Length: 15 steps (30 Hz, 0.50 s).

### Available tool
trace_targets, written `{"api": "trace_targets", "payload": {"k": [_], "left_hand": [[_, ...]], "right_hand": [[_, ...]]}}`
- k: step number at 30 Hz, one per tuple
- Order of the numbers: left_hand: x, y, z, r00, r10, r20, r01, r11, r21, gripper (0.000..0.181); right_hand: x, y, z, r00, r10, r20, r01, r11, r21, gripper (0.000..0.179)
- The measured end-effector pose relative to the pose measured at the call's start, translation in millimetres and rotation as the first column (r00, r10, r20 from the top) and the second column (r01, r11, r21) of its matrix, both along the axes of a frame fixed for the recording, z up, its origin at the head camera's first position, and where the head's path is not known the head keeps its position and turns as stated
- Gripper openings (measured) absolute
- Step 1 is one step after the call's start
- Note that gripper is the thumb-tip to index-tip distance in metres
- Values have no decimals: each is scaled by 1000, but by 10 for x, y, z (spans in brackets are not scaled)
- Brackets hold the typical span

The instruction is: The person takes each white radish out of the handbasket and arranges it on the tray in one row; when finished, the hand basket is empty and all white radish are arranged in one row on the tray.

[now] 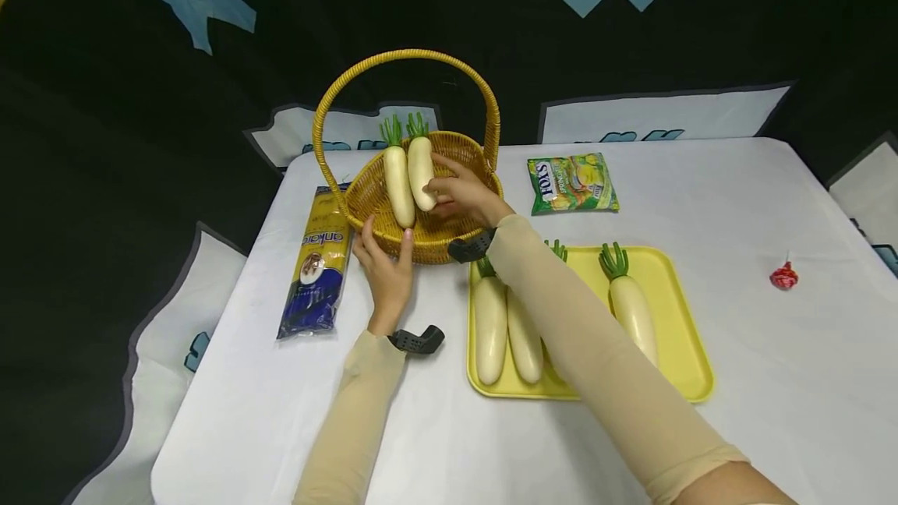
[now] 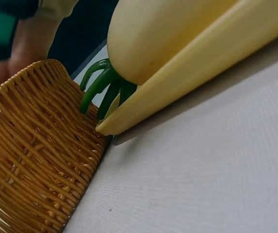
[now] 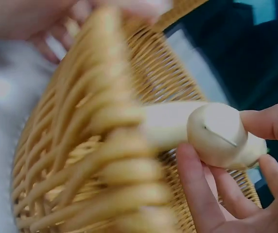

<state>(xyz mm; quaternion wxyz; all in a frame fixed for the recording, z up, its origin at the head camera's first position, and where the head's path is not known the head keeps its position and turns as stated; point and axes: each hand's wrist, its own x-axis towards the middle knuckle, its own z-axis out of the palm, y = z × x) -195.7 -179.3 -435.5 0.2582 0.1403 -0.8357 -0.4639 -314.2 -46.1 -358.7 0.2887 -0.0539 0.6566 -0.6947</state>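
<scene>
A wicker basket (image 1: 431, 250) with a tall arched handle stands at the back of the table. Inside it, a white radish (image 1: 398, 192) with a green top leans against the far wall. Beside that one is a second white radish (image 1: 421, 166), whose lower end my right hand (image 1: 464, 195) holds between thumb and fingers; the right wrist view shows its rounded tip (image 3: 214, 131) close up. My left hand (image 1: 387, 275) grips the basket's near rim at the left, thumb and fingers on either side. In the left wrist view, basket weave (image 2: 42, 145) fills the left side.
Right of the basket, a yellow tray (image 1: 677, 333) bears several white radishes (image 1: 491, 330), partly hidden under my right forearm. A green FOX'S candy bag (image 1: 574, 183) lies behind the tray. A blue and yellow packet (image 1: 316, 263) lies left of the basket, and a small red-wrapped candy (image 1: 784, 277) far right.
</scene>
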Motion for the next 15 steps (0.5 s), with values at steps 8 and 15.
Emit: {"api": "trace_targets", "payload": {"k": [8,15], "left_hand": [[-5,4,9,1000,-18,-10,19,1000,12,69],[-12,18,-10,1000,-15,-16,16,1000,27,68]], "right_hand": [[100,221,125,995,43,88,-25,982,-189,64],[346,579,252,993,113,36,-102,967,-233,63]]}}
